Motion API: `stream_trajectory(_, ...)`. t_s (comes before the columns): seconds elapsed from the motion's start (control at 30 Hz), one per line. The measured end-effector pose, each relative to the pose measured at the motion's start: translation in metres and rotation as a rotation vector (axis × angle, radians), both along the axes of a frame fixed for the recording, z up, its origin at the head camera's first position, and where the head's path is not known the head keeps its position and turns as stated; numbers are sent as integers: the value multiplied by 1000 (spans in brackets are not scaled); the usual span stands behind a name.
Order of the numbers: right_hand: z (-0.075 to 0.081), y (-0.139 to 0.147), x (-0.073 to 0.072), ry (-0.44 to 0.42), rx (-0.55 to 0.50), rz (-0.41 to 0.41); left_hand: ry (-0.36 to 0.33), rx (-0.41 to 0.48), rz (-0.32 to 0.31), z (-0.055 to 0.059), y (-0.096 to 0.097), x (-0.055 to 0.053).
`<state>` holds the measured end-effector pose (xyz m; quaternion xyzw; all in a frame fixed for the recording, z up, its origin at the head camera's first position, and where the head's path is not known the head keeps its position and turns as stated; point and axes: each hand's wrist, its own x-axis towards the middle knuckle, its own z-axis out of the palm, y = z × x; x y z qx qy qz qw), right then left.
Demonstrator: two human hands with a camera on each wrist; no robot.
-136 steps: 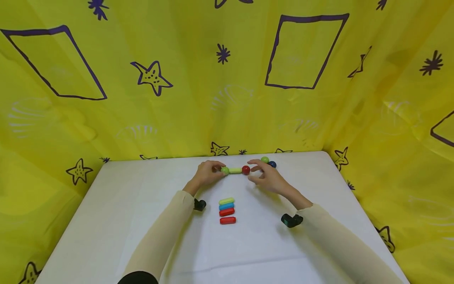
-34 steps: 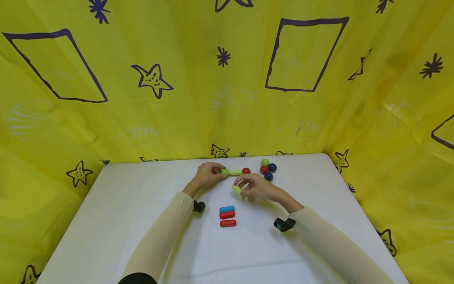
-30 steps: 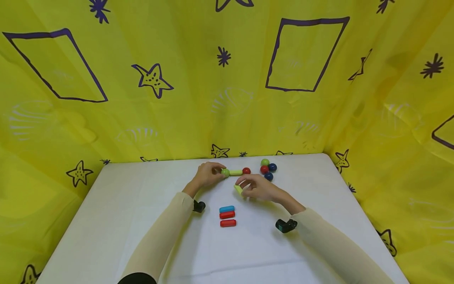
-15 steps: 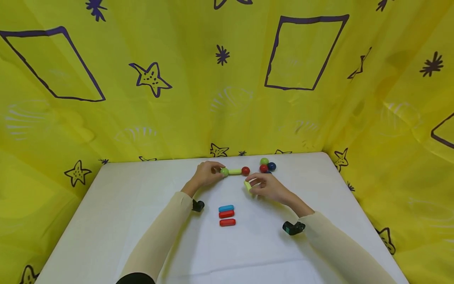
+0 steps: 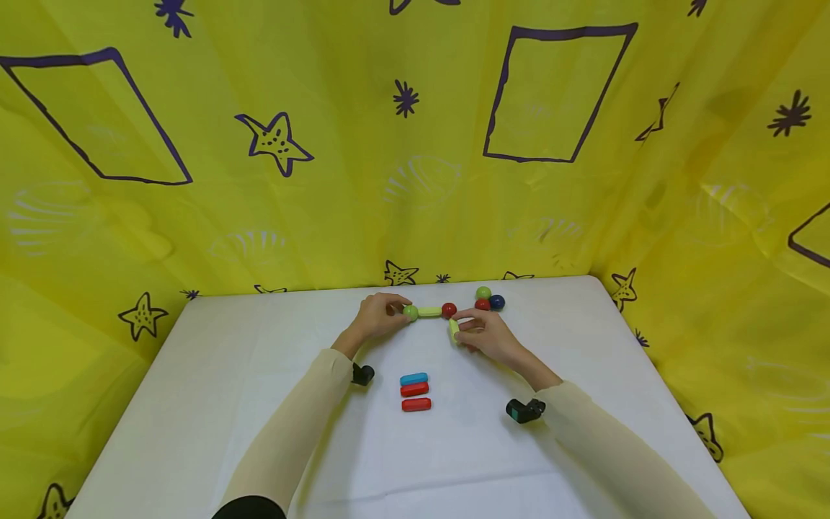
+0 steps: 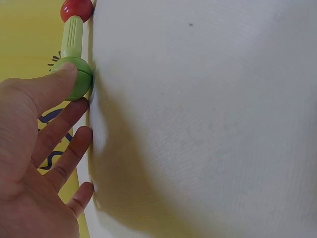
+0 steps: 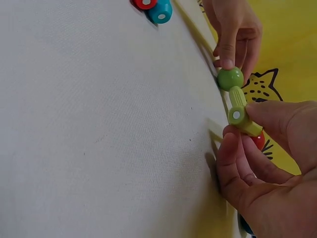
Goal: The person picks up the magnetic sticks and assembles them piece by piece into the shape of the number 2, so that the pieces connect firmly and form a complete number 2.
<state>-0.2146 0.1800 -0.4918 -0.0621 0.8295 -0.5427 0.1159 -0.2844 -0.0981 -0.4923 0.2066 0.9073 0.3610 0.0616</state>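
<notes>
My left hand [image 5: 378,317] pinches a light green ball [image 5: 411,313] between thumb and fingers at the table's far side. From that ball a yellow-green rod [image 5: 429,312] runs right to a red ball [image 5: 449,310], all in one line. My right hand [image 5: 489,335] pinches a second yellow-green rod [image 5: 454,331], with one end close to the red ball. Whether the two touch I cannot tell. The right wrist view shows a pale round spot on this held rod's [image 7: 237,115] near end. There, the red ball [image 7: 258,141] is partly hidden behind the rod and fingers.
A blue rod [image 5: 413,378] and two red rods [image 5: 416,404] lie in a stack-like row nearer me. Beyond my right hand sit a loose green ball [image 5: 483,293], a blue ball [image 5: 496,301] and a red ball [image 5: 482,305]. A yellow curtain [image 5: 350,216] stands behind the white table [image 5: 214,375].
My right hand has picked up the yellow-green rod from the row, then carried it right and away from me to the red ball. The left hand keeps its hold on the green ball.
</notes>
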Motion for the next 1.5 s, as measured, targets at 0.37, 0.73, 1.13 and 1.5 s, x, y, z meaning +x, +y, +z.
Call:
stream_trajectory(0.37, 2, -5, -7, -26, 21, -33, -7, 4, 2, 1, 1, 0)
stream_trajectory(0.73, 1, -7, -16, -47, 37, -47, -1, 12, 2, 0, 1, -2)
stream_trajectory(1.13, 1, -16, -20, 29, 137, -67, 18, 16, 51, -2, 1, -4)
stream_trajectory(1.5, 2, -22, -20, 82, 186, -86, 29, 32, 71, -2, 3, -3)
